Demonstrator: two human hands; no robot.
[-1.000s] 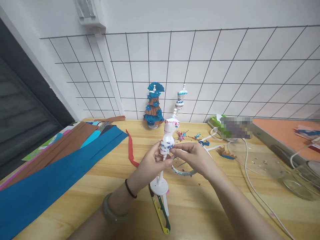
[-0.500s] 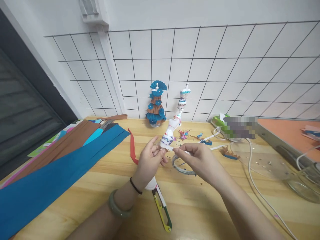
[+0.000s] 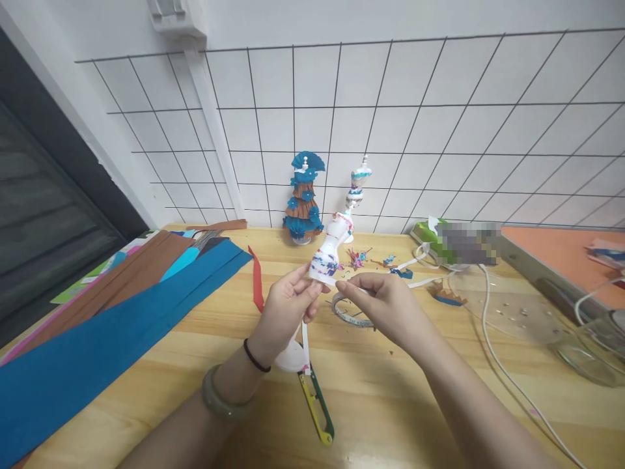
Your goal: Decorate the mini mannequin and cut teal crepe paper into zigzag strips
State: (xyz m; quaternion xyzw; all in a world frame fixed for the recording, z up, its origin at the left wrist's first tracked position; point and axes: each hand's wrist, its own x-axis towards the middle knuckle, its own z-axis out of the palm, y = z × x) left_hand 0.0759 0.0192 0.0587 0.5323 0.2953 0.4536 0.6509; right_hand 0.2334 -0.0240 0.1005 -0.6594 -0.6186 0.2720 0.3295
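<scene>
A small white dress form [image 3: 329,251], with smears of purple, red and blue, tilts in my left hand [image 3: 290,303], whose fingers are closed around its lower end. White tape [image 3: 322,280] lies across its bottom edge. My right hand [image 3: 385,303] pinches the tape's other end just to the right, thumb against fingers. Below the right hand hangs a printed ring, like a tape roll [image 3: 349,316]. Under my left hand are a white disc [image 3: 290,357] and a narrow white strip [image 3: 305,342]. A tool with a yellow and green handle [image 3: 317,407] lies nearest me.
Blue crepe paper [image 3: 122,332] and brown sheets [image 3: 112,280] cover the left side. A form dressed in blue and brown paper [image 3: 303,202] and another bare-looking form [image 3: 359,185] stand by the wall. Scraps [image 3: 359,257], a cable [image 3: 488,332] and a glass jar [image 3: 593,352] lie right.
The camera view has shifted slightly. My left hand has turned a little with the form, and the white disc and strip below it show more. Both hands keep their hold.
</scene>
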